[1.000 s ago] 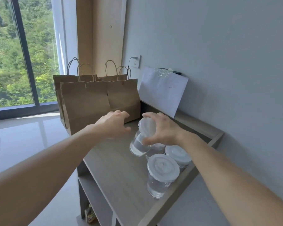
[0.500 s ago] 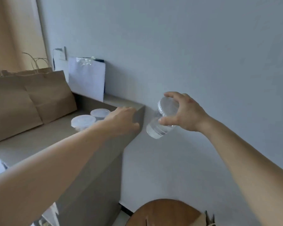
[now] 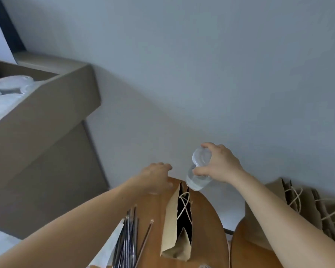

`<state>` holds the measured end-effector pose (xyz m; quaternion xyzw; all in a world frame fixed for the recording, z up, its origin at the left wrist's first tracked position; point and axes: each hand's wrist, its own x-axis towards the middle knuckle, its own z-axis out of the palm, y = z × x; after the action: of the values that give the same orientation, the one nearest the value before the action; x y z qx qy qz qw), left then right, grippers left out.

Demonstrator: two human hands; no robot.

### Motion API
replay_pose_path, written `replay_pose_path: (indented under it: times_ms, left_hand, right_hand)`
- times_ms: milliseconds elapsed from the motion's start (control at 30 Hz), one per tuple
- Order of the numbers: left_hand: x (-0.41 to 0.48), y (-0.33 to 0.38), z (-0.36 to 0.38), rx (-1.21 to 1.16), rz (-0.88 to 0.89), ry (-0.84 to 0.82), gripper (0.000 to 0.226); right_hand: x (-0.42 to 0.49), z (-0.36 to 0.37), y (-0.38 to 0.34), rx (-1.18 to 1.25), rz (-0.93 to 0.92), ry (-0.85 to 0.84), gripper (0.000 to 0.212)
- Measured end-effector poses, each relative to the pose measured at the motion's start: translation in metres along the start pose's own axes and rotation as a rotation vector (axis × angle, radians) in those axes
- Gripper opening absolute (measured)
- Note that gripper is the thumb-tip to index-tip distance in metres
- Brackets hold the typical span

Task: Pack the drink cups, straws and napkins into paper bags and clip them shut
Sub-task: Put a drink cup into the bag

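The part-filled drink cup (image 3: 198,176), likely slippery, is being gripped at its lid by the right hand (image 3: 220,165); whether the paper bag (image 3: 172,219) is being pinched by the left hand (image 3: 155,178) is unclear.

light: soft, dim daylight | shadows: faint | blur: slight motion | edges: wide-angle bending

left arm (image 3: 75,225) & right arm (image 3: 288,219) both bare up to the frame edge, forearms slim, smooth. left hand (image 3: 155,176) & right hand (image 3: 220,165) bare too, fingers (image 3: 208,145) likewise.
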<state>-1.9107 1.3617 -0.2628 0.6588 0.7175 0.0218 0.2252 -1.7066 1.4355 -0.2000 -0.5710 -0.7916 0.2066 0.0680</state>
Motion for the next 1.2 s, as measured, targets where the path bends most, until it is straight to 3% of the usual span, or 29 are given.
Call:
replay_pose_path:
  times_ms: [133,233,333,433,500,700,967,1200]
  left_hand:
    - [0.003,0.002,0.051,0.037,0.002,-0.175,0.064]
    - [0.004,-0.001,0.075,0.0,0.001,-0.289,0.087]
    - [0.004,0.001,0.092,-0.027,-0.027,-0.333,0.089]
    - [0.003,0.004,0.107,-0.039,-0.102,-0.307,0.077]
    - [0.004,0.006,0.115,-0.074,-0.143,-0.291,0.058]
    - [0.008,-0.006,0.126,-0.304,-0.18,-0.306,0.018]
    - [0.009,-0.026,0.13,-0.373,-0.254,-0.299,0.025]
    - [0.007,-0.02,0.133,-0.417,-0.298,-0.248,0.004]
  right_hand:
    - [0.011,0.031,0.02,0.049,0.031,-0.001,0.097]
    - [0.019,0.048,0.027,0.09,0.04,-0.012,0.098]
    - [0.024,0.06,0.028,0.102,0.039,-0.019,0.098]
    - [0.026,0.069,0.024,0.096,0.029,-0.036,0.1]
    - [0.027,0.073,0.021,0.091,0.021,-0.045,0.1]
    - [0.026,0.081,0.013,0.154,-0.02,-0.05,0.1]
    - [0.012,0.089,0.028,0.069,-0.086,-0.163,0.1]
    - [-0.001,0.081,0.034,-0.333,-0.417,-0.283,0.094]
